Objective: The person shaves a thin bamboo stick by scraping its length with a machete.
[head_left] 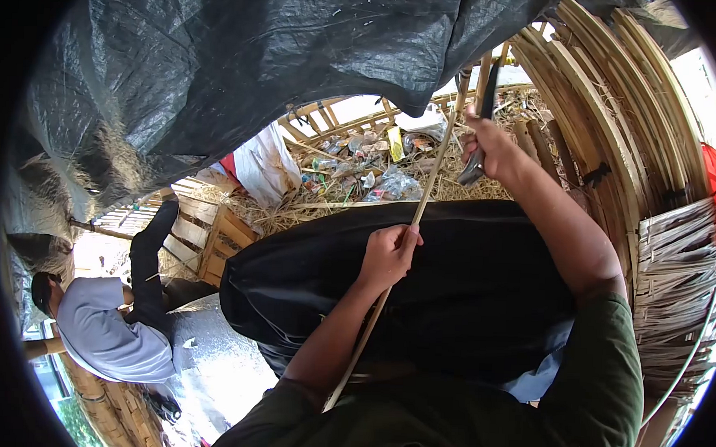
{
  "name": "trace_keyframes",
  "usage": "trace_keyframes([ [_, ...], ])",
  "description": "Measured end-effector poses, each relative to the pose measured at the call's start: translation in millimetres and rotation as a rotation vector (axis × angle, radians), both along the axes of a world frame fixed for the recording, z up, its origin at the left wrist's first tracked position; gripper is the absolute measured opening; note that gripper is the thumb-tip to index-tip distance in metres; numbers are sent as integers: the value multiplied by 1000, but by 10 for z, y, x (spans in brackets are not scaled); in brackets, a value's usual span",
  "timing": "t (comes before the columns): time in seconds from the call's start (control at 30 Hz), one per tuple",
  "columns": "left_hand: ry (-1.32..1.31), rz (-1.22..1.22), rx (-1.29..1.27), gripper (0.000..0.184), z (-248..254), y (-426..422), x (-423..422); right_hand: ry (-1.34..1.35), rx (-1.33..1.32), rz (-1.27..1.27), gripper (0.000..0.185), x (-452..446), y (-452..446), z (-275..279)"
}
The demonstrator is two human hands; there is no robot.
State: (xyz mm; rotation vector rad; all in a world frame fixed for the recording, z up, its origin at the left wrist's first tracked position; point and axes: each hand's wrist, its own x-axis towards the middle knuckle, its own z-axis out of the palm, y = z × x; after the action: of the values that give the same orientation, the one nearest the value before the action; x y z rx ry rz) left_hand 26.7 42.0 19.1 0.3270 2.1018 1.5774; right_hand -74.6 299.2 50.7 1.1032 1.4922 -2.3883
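While the left hand [388,254] is clamped around the stick [434,179], its thumb lying along the shaft, the right hand [496,149] is curled tight on a dark knife [491,90]. The stick is long, slim and pale tan — smooth-looking, nearly straight, with a faint bend. It slants across the person's front, its lower end by the left forearm and its upper part just beside the right hand; where its tip ends among the poles behind is hard to tell. The knife's blade points up and away, narrow and almost black, and a greyish end shows below the fist.

Beneath the stick lies black cloth [483,259]. Beyond it, straw [256,214] and litter [391,181] cover the ground; bamboo strips [615,98] stand at the right, and dark tarp [253,54] hangs overhead. At the left sits another person [118,325] — grey shirt, dark trousers.
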Motion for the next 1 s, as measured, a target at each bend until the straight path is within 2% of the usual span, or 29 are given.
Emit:
trace_keyframes([
  [0.07,44,-18,-27,38,12,17,33,-34,4,138,35,117,-201,102],
  [0.17,-10,-19,-62,34,102,34,77,-24,-42,313,24,98,-268,-29],
  [0.2,80,-45,-125,30,131,7,51,-16,-35,379,21,81,-286,-70],
  [0.23,171,-67,-189,25,160,-20,26,-30,25,283,17,95,-323,-124],
  [0.27,400,-118,-296,22,160,-82,-8,-44,26,279,16,107,-331,-105],
  [0.3,438,-42,-224,24,302,-110,-14,-58,26,271,15,119,-327,-66],
  [0.37,452,-22,32,40,697,-151,-38,-68,19,270,15,123,-289,-60],
  [0.47,271,-247,629,62,1441,-247,59,-66,-9,280,15,97,-202,-139],
  [0.5,201,-299,749,66,1752,-283,175,-61,-23,274,13,92,-193,-145],
  [0.57,311,-507,958,77,2097,-286,195,-52,-65,262,12,95,-213,-112],
  [0.63,454,-612,989,79,2393,-407,232,-54,-57,271,12,98,-231,-108],
  [0.67,415,-561,937,71,2684,-701,455,-55,-51,273,12,97,-231,-102],
  [0.73,522,-451,1025,65,2913,-991,723,-21,-11,275,12,62,-210,-34],
  [0.87,853,-166,1299,54,2862,-977,920,-48,-59,262,11,104,-218,-58],
  [0.9,917,-111,1337,52,2854,-947,944,-56,7,300,22,95,-240,-35],
  [1.0,976,-64,1438,45,2884,-895,998,-60,-86,257,10,86,-220,-50],
])
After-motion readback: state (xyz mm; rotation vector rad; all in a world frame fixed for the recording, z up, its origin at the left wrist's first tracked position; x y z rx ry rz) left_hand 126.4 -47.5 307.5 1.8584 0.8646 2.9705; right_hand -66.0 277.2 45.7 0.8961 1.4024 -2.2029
